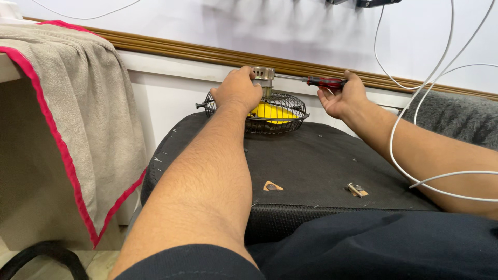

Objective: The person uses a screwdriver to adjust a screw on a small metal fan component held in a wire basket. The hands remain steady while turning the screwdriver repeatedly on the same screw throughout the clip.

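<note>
On black cushion [311, 161], left hand [237, 91] clasping caged fan [270, 111], right hand [342, 96] gripping red-handled screwdriver [324, 82].

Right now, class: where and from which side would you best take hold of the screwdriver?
Grip the screwdriver by its red-and-black handle, from the right: it lies level, its bare shaft pointing left into the fan's metal motor housing. The right hand holds it so.

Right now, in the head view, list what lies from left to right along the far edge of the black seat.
Towel → left hand → motor → screwdriver → right hand → white cable → grey cushion.
</note>
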